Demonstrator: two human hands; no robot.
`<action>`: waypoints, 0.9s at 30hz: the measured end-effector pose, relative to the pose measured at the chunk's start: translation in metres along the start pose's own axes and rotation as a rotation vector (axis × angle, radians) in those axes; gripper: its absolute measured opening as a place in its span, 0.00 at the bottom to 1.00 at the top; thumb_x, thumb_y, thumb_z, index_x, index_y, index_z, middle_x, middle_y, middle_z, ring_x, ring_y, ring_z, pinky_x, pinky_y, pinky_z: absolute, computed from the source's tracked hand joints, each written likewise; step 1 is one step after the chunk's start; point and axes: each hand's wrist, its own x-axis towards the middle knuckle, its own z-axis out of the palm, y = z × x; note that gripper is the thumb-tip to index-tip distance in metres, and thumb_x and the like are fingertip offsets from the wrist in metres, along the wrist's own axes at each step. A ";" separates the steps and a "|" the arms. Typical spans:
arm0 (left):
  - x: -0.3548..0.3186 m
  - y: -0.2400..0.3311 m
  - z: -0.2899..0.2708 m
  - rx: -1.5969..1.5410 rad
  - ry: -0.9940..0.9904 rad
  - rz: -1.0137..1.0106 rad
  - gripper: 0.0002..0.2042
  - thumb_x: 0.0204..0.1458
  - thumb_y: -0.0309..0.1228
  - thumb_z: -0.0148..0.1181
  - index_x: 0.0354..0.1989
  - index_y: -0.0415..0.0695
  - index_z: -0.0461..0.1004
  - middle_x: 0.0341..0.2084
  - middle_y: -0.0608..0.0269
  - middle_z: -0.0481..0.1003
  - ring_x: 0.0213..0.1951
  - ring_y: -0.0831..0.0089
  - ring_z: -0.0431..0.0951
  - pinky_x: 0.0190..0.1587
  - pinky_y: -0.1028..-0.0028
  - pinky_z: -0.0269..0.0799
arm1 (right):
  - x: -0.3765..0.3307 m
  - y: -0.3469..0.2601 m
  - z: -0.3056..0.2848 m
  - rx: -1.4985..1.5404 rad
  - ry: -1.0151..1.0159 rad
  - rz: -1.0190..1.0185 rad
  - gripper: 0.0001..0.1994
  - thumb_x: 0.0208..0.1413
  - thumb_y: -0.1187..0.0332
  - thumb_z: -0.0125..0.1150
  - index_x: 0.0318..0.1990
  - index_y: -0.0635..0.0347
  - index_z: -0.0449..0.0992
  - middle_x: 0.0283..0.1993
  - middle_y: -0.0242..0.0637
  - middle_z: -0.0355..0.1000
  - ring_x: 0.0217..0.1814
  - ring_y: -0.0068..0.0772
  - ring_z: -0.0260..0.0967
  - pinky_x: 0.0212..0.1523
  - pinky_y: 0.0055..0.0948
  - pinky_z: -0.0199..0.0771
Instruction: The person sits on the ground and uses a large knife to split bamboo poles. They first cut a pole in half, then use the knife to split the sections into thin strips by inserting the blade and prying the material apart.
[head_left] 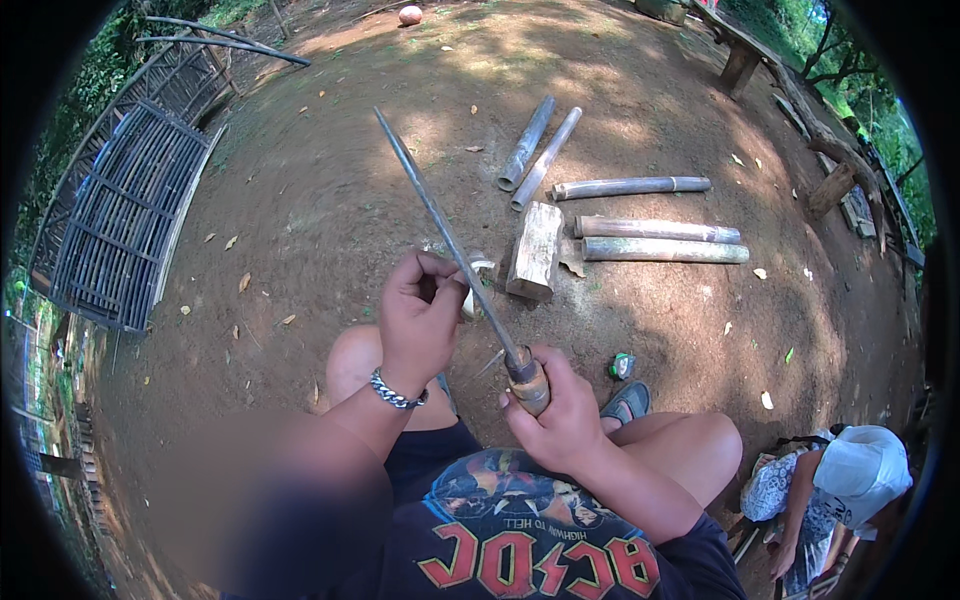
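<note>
My right hand [563, 415] is wrapped round the wooden handle of a long machete [437, 212]. Its narrow dark blade slants up and away to the left, over the ground. Beside the blade's middle, my left hand [420, 310] is closed, thumb and fingers pinched together. What it holds, if anything, I cannot make out. A pale curved piece [470, 303] shows just behind the blade next to those fingers, partly hidden. Just beyond, a squared wooden block [537, 250] lies on the dirt.
Several cut bamboo lengths [660, 229] lie around the block. A small green packet [622, 366] is near my foot. A slatted bamboo bench [120, 215] stands left; a log rail [835, 150] runs along the right. Another person [850, 485] bends down at lower right.
</note>
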 end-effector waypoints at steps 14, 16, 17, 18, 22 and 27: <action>-0.006 -0.007 -0.003 0.073 -0.039 0.118 0.03 0.59 0.23 0.58 0.40 0.41 0.72 0.33 0.68 0.76 0.34 0.82 0.75 0.36 0.79 0.73 | -0.002 0.005 -0.003 -0.051 -0.012 -0.024 0.25 0.47 0.67 0.66 0.53 0.61 0.67 0.39 0.53 0.75 0.43 0.58 0.76 0.43 0.47 0.76; -0.006 -0.007 -0.002 0.064 -0.036 0.107 0.03 0.59 0.23 0.58 0.41 0.41 0.72 0.33 0.68 0.76 0.34 0.82 0.75 0.36 0.79 0.73 | -0.002 0.004 -0.005 -0.046 -0.019 -0.018 0.24 0.48 0.67 0.65 0.53 0.61 0.67 0.39 0.53 0.75 0.43 0.58 0.76 0.43 0.47 0.76; -0.006 -0.005 -0.002 0.067 -0.035 0.103 0.03 0.59 0.23 0.58 0.41 0.41 0.72 0.33 0.68 0.76 0.33 0.82 0.75 0.36 0.79 0.72 | -0.001 0.003 -0.005 -0.044 -0.023 -0.016 0.24 0.48 0.67 0.65 0.53 0.61 0.67 0.39 0.53 0.75 0.43 0.58 0.76 0.43 0.47 0.76; -0.005 -0.004 -0.001 0.069 -0.035 0.099 0.04 0.59 0.23 0.58 0.41 0.41 0.72 0.33 0.68 0.76 0.33 0.82 0.75 0.37 0.80 0.72 | -0.001 0.004 -0.006 -0.045 -0.025 -0.032 0.24 0.48 0.68 0.65 0.54 0.62 0.66 0.39 0.53 0.75 0.41 0.59 0.76 0.41 0.47 0.76; -0.003 -0.005 -0.002 0.056 -0.036 0.091 0.03 0.60 0.24 0.57 0.40 0.41 0.73 0.32 0.68 0.76 0.33 0.82 0.75 0.36 0.80 0.72 | 0.000 0.005 -0.007 -0.044 -0.040 -0.051 0.24 0.49 0.69 0.66 0.54 0.63 0.65 0.38 0.52 0.73 0.39 0.60 0.76 0.38 0.46 0.75; -0.002 -0.006 -0.007 0.030 -0.055 0.097 0.02 0.60 0.23 0.56 0.39 0.40 0.74 0.31 0.67 0.77 0.33 0.82 0.76 0.36 0.80 0.72 | 0.001 0.003 -0.009 -0.009 -0.050 -0.036 0.24 0.49 0.69 0.66 0.53 0.63 0.66 0.38 0.51 0.74 0.39 0.58 0.77 0.38 0.44 0.76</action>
